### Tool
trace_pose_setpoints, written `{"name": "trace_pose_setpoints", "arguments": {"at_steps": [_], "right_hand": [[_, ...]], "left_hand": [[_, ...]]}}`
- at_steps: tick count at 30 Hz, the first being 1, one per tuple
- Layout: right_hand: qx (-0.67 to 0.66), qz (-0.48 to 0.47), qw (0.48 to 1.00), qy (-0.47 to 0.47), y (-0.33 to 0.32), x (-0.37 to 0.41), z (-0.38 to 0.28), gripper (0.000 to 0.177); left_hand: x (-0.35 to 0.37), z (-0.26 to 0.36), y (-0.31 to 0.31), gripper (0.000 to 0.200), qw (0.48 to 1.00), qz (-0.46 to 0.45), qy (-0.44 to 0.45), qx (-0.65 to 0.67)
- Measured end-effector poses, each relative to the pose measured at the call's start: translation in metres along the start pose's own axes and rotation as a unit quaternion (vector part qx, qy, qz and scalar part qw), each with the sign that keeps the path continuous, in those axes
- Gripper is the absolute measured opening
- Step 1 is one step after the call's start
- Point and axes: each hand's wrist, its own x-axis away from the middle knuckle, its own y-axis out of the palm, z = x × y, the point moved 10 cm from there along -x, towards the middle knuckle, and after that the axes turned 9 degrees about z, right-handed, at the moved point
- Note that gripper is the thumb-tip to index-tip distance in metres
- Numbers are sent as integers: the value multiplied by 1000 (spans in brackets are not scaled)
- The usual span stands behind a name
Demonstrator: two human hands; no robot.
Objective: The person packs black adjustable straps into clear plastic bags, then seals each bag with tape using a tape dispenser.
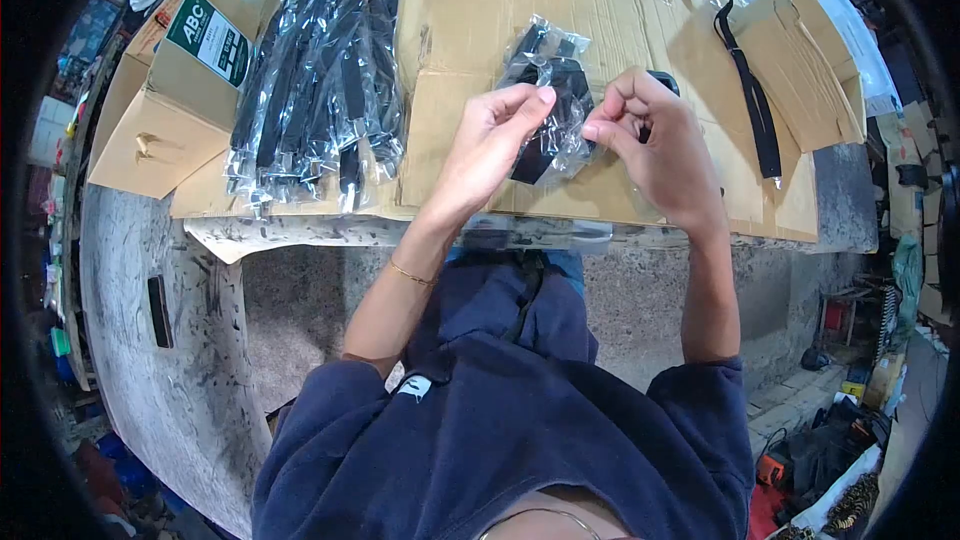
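Observation:
My left hand is closed, with thumb and fingers gripping a clear plastic bag that holds a folded black strap. At the bag's right edge, my right hand pinches the plastic between thumb and forefinger. Behind the right hand a small black item shows only in part. A pile of bagged black straps lies to the left of my hands. Off to the right, a loose black strap with metal ends is stretched out on the cardboard.
Flattened cardboard covers the table. An open carton with a green label stands at the left, and another open carton at the right. The table's front edge runs just before my body. A dark bar lies at the lower left.

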Motion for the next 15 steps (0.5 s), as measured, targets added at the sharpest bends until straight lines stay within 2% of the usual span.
{"name": "trace_pose_setpoints", "arguments": {"at_steps": [6,8,10,15], "right_hand": [[36,-3,999,-1,0,-3,1,16],[36,-1,999,1,-4,-3,5,16],[-25,29,999,8,-21,-5,14,16],[-35,16,999,28,-22,-6,22,16]], "left_hand": [[-1,-5,1,24,1000,16,-11,-4],[-5,-6,-2,16,1000,10,23,-5],[-5,-5,-2,14,1000,10,21,11],[-7,-7,0,15,999,14,27,13]]}}
